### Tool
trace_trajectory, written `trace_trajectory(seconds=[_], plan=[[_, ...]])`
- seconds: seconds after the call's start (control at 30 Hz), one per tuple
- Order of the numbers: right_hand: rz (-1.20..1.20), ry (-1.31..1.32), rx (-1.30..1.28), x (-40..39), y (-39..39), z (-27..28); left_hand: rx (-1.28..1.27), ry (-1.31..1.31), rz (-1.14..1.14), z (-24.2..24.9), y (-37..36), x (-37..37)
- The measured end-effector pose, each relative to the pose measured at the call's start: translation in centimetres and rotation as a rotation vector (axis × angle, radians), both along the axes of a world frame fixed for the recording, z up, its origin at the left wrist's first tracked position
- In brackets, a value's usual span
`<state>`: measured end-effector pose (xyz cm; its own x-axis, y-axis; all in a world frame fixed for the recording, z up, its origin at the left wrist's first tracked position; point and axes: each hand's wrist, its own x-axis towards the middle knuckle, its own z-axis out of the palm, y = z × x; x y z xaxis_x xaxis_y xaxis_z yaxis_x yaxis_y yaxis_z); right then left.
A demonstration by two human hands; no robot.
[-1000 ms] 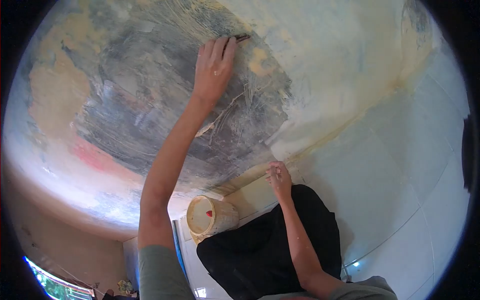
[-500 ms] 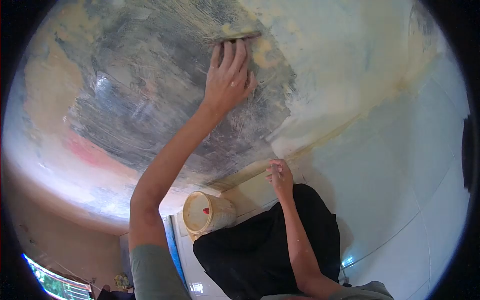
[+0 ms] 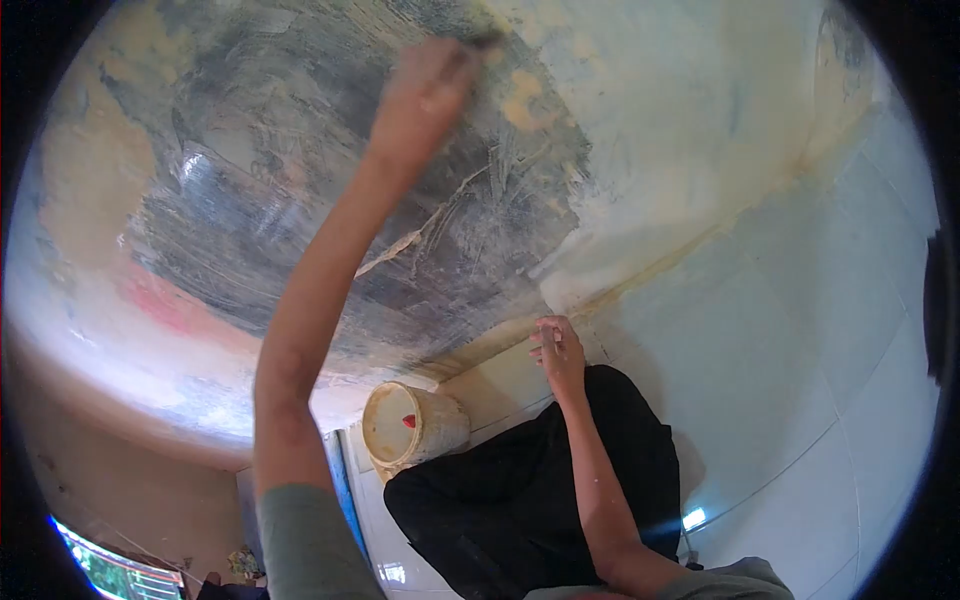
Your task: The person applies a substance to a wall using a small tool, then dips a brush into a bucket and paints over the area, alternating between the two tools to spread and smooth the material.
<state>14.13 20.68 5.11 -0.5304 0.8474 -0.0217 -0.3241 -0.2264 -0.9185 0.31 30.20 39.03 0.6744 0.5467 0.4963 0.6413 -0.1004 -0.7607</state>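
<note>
My left hand [image 3: 428, 95] is raised against the patchy wall [image 3: 240, 130], blurred by motion. Its fingers are closed on a thin flat scraper [image 3: 486, 42], of which only a dark edge shows past the fingertips. Below that hand, a pale ridge of paste [image 3: 420, 236] runs slantwise over the dark grey part of the wall. My right hand [image 3: 561, 352] lies by my black-clothed knee [image 3: 625, 420], near the foot of the wall. Its fingers are loosely bent and a little apart, with whitish smears on them, and I see nothing held.
A paste-stained bucket [image 3: 445, 425] with a small red spot inside stands between my leg and the wall. Pale floor tiles [image 3: 770, 400] spread to the right. A blue strip [image 3: 343, 485] lies behind my left arm, and a bright window opening [image 3: 115, 565] shows at lower left.
My left hand has moved up and left with the scraper along the wall. The pale ridge now shows where the hand and forearm were. My right hand has barely moved.
</note>
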Motion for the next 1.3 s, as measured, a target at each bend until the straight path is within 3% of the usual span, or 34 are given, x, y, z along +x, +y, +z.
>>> trace_trajectory(seconds=[0.07, 0.13, 0.27, 0.33, 0.37, 0.47, 0.5, 0.63, 0.73, 0.77, 0.87, 0.9, 0.97, 1.07, 1.2, 1.27, 1.3], plan=[[-0.003, -0.007, -0.004, 0.4, 0.2, 0.4, -0.136, 0.063, -0.079, -0.3, 0.3, 0.4], [0.016, -0.031, 0.002, 0.6, 0.2, 0.9, -0.038, -0.029, 0.050, 0.4, 0.1, 0.4], [0.032, -0.070, 0.009, 0.9, 0.3, 0.7, -0.021, -0.081, 0.008, -1.9, 0.5, 0.5], [-0.052, -0.008, 0.062, 0.3, 0.1, 0.1, -0.070, 0.022, -0.009, -1.3, 0.2, 0.4], [-0.047, -0.002, 0.058, 0.1, 0.2, 0.1, 0.037, -0.083, 0.100, 0.1, -0.2, 0.5], [-0.043, -0.009, 0.044, 0.2, 0.1, 0.0, 0.110, -0.025, 0.105, -0.8, -0.4, 0.4], [-0.038, -0.004, 0.034, 0.3, 0.1, -0.2, -0.053, -0.127, 0.100, -2.6, -0.1, 0.0], [-0.039, 0.035, 0.035, 0.3, 0.0, 0.0, 0.044, -0.020, 0.231, 1.0, -1.4, 1.1], [-0.019, -0.026, -0.003, 0.2, 0.1, -0.1, -0.070, -0.321, -0.041, -1.8, -0.5, 1.0], [-0.020, -0.029, 0.002, 0.4, 0.3, 0.1, -0.026, 0.194, 0.039, -1.6, -0.7, 1.0], [0.010, -0.006, -0.001, 0.4, -0.1, 0.3, 0.166, -0.009, 0.173, 1.1, -1.1, 1.6], [0.002, -0.003, 0.011, 0.2, -0.2, -0.2, 0.166, -0.009, 0.171, 0.0, -1.0, 1.2], [-0.016, -0.014, 0.035, 0.5, 0.2, -0.1, -0.109, 0.166, 0.087, -2.9, -0.7, 1.4], [-0.007, 0.002, 0.034, 0.4, 0.1, 0.1, 0.064, -0.041, 0.086, 0.7, -0.8, 0.4], [-0.027, 0.002, 0.031, 0.4, 0.2, 0.1, -0.080, -0.156, -0.051, -2.6, -0.2, -1.1], [-0.016, 0.008, 0.011, 0.4, 0.2, 0.1, -0.032, 0.021, 0.116, -0.4, -1.1, -0.2], [-0.019, 0.007, 0.010, 0.5, 0.1, 0.3, 0.105, -0.051, 0.118, 0.8, -1.0, 0.1]])
